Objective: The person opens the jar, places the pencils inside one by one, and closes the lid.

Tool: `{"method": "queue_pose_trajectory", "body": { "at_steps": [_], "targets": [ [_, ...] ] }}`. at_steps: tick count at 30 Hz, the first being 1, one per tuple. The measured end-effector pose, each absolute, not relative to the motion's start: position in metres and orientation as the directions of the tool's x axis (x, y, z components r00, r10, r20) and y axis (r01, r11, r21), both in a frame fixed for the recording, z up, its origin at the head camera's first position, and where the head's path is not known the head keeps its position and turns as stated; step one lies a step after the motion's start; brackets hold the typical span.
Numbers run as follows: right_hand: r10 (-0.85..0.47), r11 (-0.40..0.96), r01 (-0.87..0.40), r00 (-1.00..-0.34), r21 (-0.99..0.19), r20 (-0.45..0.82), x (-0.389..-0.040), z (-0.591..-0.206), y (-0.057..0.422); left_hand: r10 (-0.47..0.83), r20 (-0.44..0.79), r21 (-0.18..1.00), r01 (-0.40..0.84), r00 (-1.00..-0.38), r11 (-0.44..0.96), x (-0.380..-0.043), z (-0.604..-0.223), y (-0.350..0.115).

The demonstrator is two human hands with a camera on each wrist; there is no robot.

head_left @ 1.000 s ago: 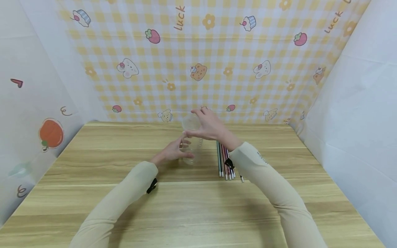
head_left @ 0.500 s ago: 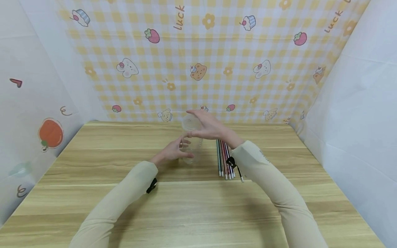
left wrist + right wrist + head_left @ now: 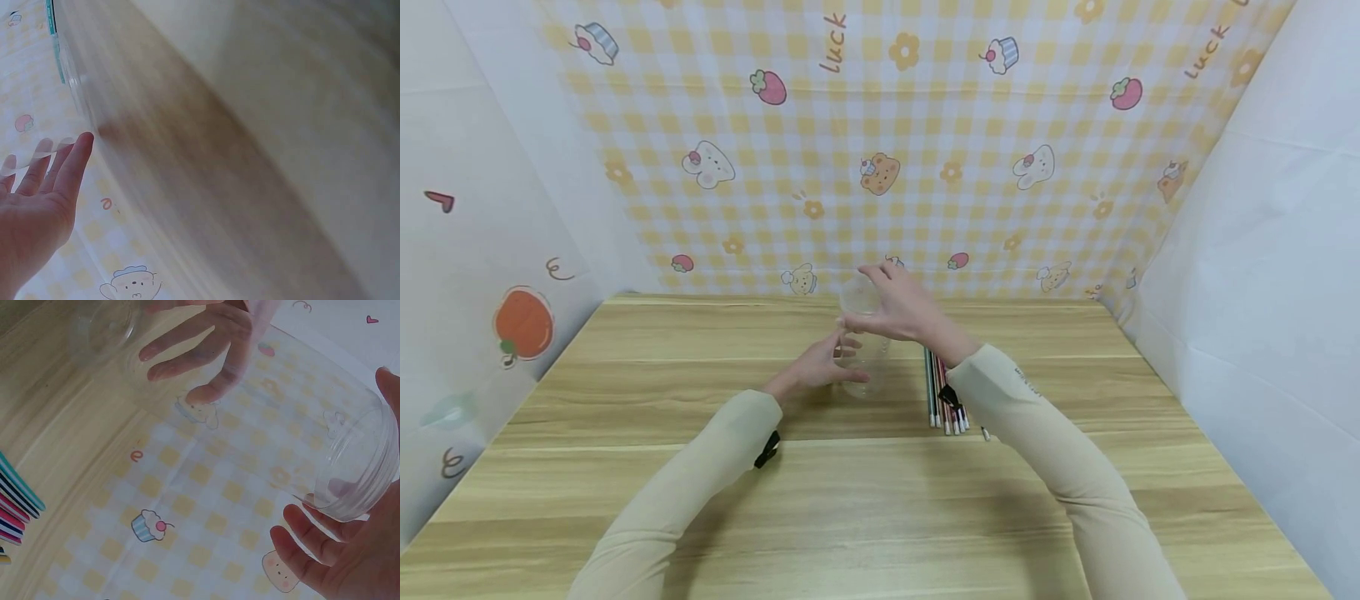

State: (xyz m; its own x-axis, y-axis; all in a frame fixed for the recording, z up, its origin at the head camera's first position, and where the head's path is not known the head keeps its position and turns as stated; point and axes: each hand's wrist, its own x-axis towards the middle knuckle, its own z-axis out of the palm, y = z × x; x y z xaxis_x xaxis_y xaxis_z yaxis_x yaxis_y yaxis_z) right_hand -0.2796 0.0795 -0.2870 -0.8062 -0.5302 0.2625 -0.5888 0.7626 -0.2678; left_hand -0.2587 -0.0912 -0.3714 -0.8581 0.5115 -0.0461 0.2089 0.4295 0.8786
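Observation:
A tall clear jar (image 3: 874, 360) stands on the table in front of the patterned backdrop. My left hand (image 3: 817, 365) holds its lower body from the left, thumb in front and fingers behind. In the right wrist view those fingers show through the clear wall. My right hand (image 3: 906, 310) grips the round clear lid (image 3: 858, 295) at the top, with thumb and fingers spread on opposite sides of it. Ridged rings mark the lid end of the jar (image 3: 262, 434) in the right wrist view. In the left wrist view, the left hand (image 3: 44, 219) shows at the left edge.
Several pencils (image 3: 936, 396) with white ends lie side by side right of the jar, partly under the right forearm. A clear round shape (image 3: 103, 328) shows near the jar's far end in the right wrist view. White cloth walls (image 3: 1247, 225) flank the wooden table (image 3: 865, 508).
My right hand has turned about the lid, its fingers shifting round the edge one way and then back, while the right wrist swung slightly. My left hand and the jar have stayed put.

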Motion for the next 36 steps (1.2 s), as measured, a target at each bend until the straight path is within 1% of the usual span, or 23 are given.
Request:
{"method": "queue_pose_trajectory", "body": {
  "at_steps": [5,12,14,18,21,24,30,33,36],
  "targets": [
    [-0.524,0.765,-0.588,-0.806,-0.263,0.275,-0.28,-0.288,0.08,0.513,-0.039,0.88,0.214,-0.858,0.424,-0.259,-0.371,-0.091],
    [-0.593,0.716,-0.65,-0.758,-0.254,0.272,-0.283,-0.285,0.083,0.523,-0.021,0.898,0.214,-0.852,0.384,-0.269,-0.383,-0.093],
    [-0.614,0.689,-0.672,-0.74,-0.272,0.274,-0.283,-0.284,0.085,0.52,-0.009,0.9,0.219,-0.854,0.376,-0.274,-0.39,-0.093],
    [-0.656,0.624,-0.713,-0.7,-0.319,0.282,-0.285,-0.284,0.087,0.5,-0.003,0.886,0.229,-0.866,0.403,-0.28,-0.401,-0.093],
    [-0.673,0.599,-0.724,-0.686,-0.342,0.274,-0.285,-0.283,0.088,0.485,-0.004,0.876,0.231,-0.875,0.423,-0.28,-0.403,-0.093],
    [-0.66,0.616,-0.705,-0.706,-0.353,0.257,-0.284,-0.283,0.088,0.481,0.007,0.874,0.239,-0.877,0.423,-0.28,-0.403,-0.092],
    [-0.61,0.702,-0.653,-0.757,-0.283,0.233,-0.282,-0.285,0.083,0.482,0.01,0.871,0.245,-0.876,0.427,-0.28,-0.402,-0.092],
    [-0.597,0.717,-0.643,-0.766,-0.269,0.238,-0.282,-0.285,0.082,0.487,0.015,0.87,0.251,-0.873,0.424,-0.28,-0.403,-0.092],
    [-0.608,0.703,-0.655,-0.756,-0.278,0.244,-0.283,-0.285,0.082,0.502,0.029,0.875,0.264,-0.865,0.405,-0.281,-0.404,-0.092]
  ]
}}
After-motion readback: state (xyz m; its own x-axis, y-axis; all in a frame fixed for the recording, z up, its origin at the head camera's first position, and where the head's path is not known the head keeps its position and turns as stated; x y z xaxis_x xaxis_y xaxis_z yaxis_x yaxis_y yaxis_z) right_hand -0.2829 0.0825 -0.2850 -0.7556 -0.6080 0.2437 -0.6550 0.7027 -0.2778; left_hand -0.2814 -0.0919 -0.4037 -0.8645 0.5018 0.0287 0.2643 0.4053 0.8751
